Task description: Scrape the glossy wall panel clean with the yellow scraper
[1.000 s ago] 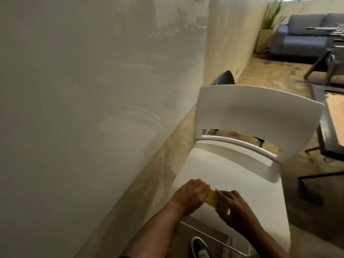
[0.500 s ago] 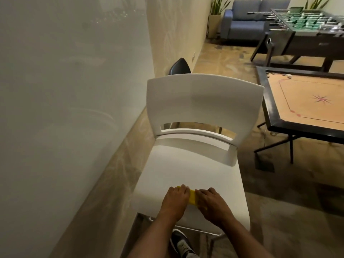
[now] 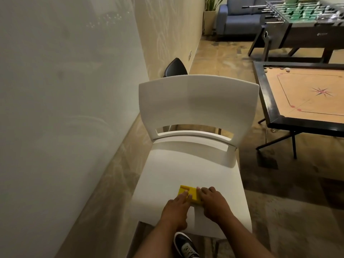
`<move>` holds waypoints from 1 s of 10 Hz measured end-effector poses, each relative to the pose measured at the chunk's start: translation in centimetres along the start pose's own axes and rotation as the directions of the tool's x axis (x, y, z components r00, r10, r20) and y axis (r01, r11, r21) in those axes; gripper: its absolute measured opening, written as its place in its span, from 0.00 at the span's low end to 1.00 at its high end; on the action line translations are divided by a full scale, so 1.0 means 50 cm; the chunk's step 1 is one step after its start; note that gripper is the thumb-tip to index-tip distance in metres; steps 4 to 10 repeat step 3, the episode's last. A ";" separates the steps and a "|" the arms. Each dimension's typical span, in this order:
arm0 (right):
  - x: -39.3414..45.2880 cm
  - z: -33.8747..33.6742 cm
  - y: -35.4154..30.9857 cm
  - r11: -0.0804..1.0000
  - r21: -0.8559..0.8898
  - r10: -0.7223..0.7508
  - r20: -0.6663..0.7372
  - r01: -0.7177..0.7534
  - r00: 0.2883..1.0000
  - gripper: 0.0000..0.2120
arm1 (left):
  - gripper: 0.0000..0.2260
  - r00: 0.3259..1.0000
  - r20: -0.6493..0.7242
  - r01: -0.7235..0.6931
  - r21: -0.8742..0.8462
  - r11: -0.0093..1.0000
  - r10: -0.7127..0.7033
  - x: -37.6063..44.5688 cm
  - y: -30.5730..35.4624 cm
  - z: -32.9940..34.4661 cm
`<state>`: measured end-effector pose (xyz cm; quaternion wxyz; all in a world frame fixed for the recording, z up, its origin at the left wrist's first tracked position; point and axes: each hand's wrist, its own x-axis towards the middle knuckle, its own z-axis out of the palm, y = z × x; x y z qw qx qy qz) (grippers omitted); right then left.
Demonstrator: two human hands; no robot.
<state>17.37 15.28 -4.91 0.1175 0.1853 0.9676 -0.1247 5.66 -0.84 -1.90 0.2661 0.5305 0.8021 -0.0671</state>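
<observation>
While both hands press the yellow scraper (image 3: 189, 196) flat, white chair (image 3: 197, 103) fronts carrom table (image 3: 305, 94)

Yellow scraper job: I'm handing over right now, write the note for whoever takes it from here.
Left hand: fingers flat on top of the yellow scraper, no closed grip.
Right hand: fingertips against the scraper's right edge, also open.
The scraper lies flat on the white chair seat, near its front edge.
The glossy wall panel is to the left, untouched by the tool.
Done: nothing that shows.
Left: pick up the scraper, turn to the panel, scrape it clean.
</observation>
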 end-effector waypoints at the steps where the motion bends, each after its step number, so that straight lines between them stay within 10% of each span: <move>1: 0.003 0.006 0.001 0.999 -0.052 -0.007 0.020 0.008 1.000 0.40 | 0.40 0.999 0.030 0.013 0.002 1.000 -0.013 -0.002 -0.012 -0.013; 10: -0.004 0.001 0.023 0.998 -0.029 0.058 -0.051 -0.059 0.997 0.48 | 0.42 0.993 -0.109 0.052 -0.021 0.998 -0.054 -0.043 -0.034 -0.034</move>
